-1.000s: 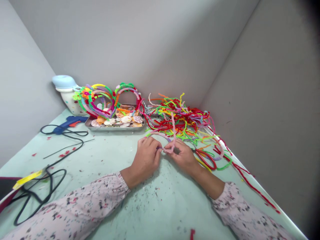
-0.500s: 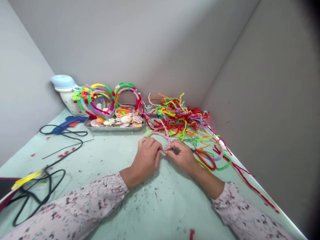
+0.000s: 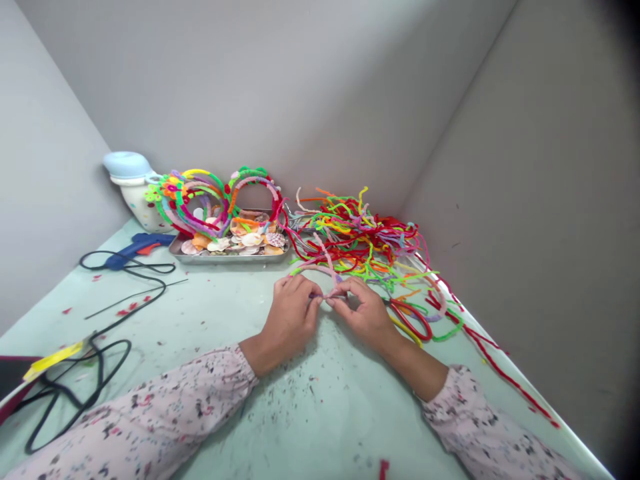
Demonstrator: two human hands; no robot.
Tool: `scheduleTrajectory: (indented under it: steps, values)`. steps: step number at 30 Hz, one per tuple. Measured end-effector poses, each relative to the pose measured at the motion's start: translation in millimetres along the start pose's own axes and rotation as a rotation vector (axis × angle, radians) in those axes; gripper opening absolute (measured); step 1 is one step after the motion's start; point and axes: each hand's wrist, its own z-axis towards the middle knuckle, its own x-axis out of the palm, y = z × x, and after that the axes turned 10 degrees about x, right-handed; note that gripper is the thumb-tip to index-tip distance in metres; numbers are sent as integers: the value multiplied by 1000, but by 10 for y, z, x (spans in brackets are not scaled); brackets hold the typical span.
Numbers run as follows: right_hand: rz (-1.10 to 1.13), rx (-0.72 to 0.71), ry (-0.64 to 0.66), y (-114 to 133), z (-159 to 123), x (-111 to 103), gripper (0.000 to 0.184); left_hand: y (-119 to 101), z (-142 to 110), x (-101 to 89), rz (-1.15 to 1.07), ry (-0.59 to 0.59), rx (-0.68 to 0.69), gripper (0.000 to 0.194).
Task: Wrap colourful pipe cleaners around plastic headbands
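Note:
Close together over the middle of the table, my left hand and my right hand pinch a thin purple pipe cleaner between thumbs and fingers. Only a short stretch of it shows between the fingertips. Just behind the hands curves a pipe-cleaner-wrapped headband, pink with a green part at its left. A loose pink end sticks up from it. The fingers hide its lower part. Red-handled scissors lie right beside my right wrist.
A metal tray of seashells stands at the back, with finished colourful headbands on it. Right of it spreads a heap of pipe cleaners. At left are a blue glue gun, black cord and a white bottle.
The fingertips have drawn slightly apart, showing a little more of the purple pipe cleaner. The headband's loose pink end has tipped a bit to the left.

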Motion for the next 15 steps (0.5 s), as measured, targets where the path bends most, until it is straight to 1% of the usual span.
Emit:
scheduleTrajectory:
  steps: [8,15]
  values:
    - [-3,-5,14,10,2,-2,4,2,4,11,0,8,6,7]
    - [10,45,39,27,2,0,2,10,-10,17,16,8,44,8]
